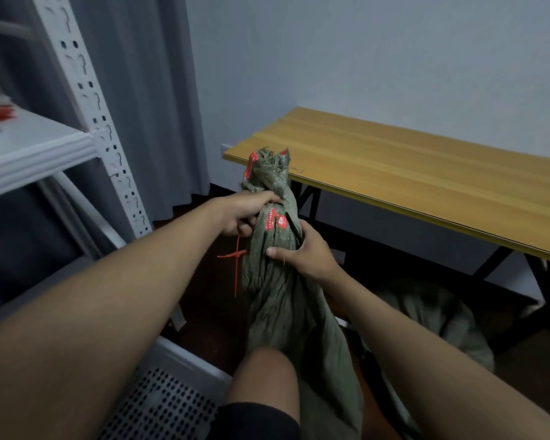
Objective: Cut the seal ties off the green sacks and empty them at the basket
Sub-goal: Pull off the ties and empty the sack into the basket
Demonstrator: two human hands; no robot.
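The green sack (280,281) stands upright at scene centre, near the person, its lower part resting against a knee (264,373). The left hand (245,214) grips the gathered neck, fingers curled round the bunched fabric. The right hand (302,252) grips the sack just below, on its right side, thumb across the front.

Step in hand, as judged: presenting the neck for cutting. A red seal tie (237,258) hangs from the left hand's side of the neck (whether it is cinched or already loose cannot be told). Red labels (278,221) sit on the neck fabric.

The next move calls for a cutting tool; none is visible in either hand. One hand must hold the neck steady while the blade works away from the fingers.

Containers: the sack's mouth is bunched, so its contents are hidden. A white perforated basket (169,404) lies near left, below the arms; its interior is mostly hidden. A second green sack (438,315) lies on the floor under the wooden counter (410,179) at far right.
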